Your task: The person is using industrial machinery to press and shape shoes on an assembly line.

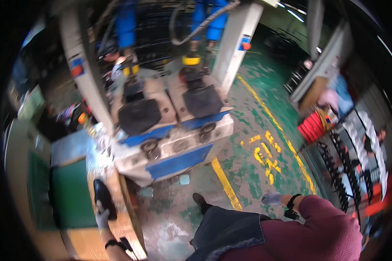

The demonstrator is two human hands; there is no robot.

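My left hand [102, 216], in a light grey glove, reaches over the table at the lower left. It grips a shiny black shoe [103, 194] near one end, above the brown table top [113, 224]. My right hand [272, 199], also gloved, hangs out to the right over the green floor. Its fingers are smeared by motion, and I make out nothing in it. Dark bands circle both wrists.
Ahead stands a two-station machine [178, 167] with black pads, blue cylinders and red buttons on its posts. A green mat [69, 195] lies on the table. At right, a rack [335, 174] holds dark items, near red bundles [311, 127]. Another person [113, 56] is behind the machine.
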